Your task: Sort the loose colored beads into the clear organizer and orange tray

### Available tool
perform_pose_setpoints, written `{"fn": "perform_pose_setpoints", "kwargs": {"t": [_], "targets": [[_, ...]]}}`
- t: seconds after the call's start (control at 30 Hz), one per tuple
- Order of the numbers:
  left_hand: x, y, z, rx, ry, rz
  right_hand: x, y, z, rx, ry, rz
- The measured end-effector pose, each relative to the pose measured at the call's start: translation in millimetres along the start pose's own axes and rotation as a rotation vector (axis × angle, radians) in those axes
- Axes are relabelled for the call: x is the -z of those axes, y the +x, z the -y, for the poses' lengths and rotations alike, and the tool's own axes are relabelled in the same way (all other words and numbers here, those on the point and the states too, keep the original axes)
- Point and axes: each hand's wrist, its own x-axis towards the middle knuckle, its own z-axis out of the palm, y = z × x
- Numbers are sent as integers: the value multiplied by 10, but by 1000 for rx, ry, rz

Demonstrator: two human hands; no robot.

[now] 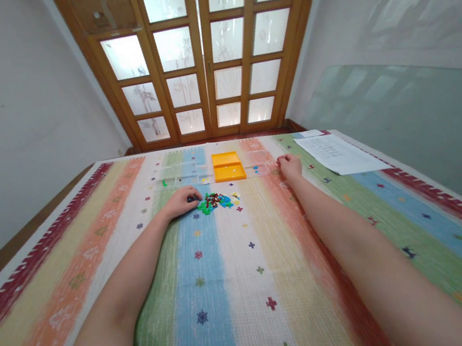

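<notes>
My left hand [181, 202] rests on the striped tablecloth with its fingers curled, at the left side of a pile of small colourful pieces [216, 201]. Something dark shows at its fingertips, too small to name. The pile mixes green, dark red, blue and pale yellow bits. My right hand [291, 167] is closed in a pinch beside the right end of a clear tray [264, 170]; what its fingertips hold, if anything, is hidden. A few blue pieces [256, 169] lie in that tray. Between the hands, beyond the pile, stands an open yellow box [228, 166].
Left of the yellow box are clear compartments [183, 167] with a few small green, dark and yellow pieces. Printed paper sheets [339, 154] lie at the right. The tablecloth [243, 290] covers the table, whose far edge faces wooden glazed doors [207, 70].
</notes>
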Motion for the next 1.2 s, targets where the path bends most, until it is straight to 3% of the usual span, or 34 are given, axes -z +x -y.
{"fn": "perform_pose_setpoints", "kwargs": {"t": [0.1, 0.23, 0.33, 0.57, 0.7, 0.9, 0.97, 1.2], "targets": [[-6, 14, -27, 16, 7, -19, -16, -13, 14, -88, 24, -29], [-41, 23, -6, 21, 11, -37, 13, -98, 65, -82, 75, 10], [-89, 21, 49, 67, -16, -76, 37, -196, 157, 17, 47, -3], [-108, 26, 308, 275, -159, -345, 2, -392, 511, 224, -9, 67], [-14, 23, 455, 368, -308, -508, -43, -545, 775, 337, 22, 189], [148, -46, 598, 504, -394, -770, -172, -966, 1167, 454, 107, 632], [184, -69, 627, 556, -419, -842, -215, -1080, 1216, 467, 126, 726], [228, -110, 649, 610, -574, -915, -284, -1130, 1123, 486, 114, 788]]}}
